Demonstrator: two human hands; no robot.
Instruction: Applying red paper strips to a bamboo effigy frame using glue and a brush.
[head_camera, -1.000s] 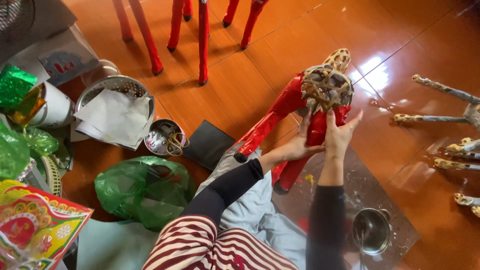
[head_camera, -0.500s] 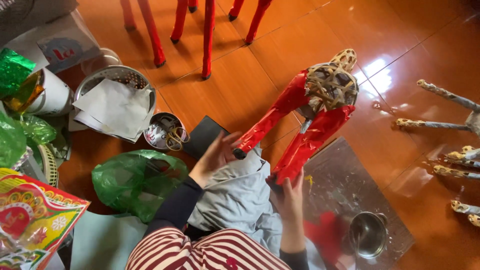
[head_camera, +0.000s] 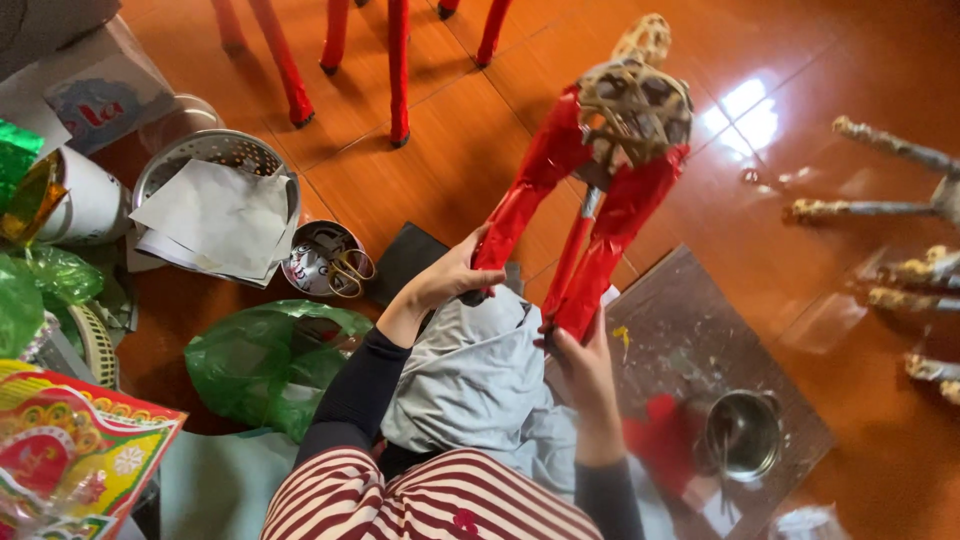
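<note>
left hand (head_camera: 452, 280), right hand (head_camera: 580, 368) (both gripping), red-wrapped legs (head_camera: 600, 250)

Red frame legs (head_camera: 340, 50) cut off at top edge; bare frames (head_camera: 900, 210) cut off right.

Both hands came down off the woven top of the red-wrapped frame (head_camera: 590, 190), the left hand (head_camera: 455, 275) gripping its left leg and the right hand (head_camera: 580, 365) closing on the near right leg's foot.
</note>
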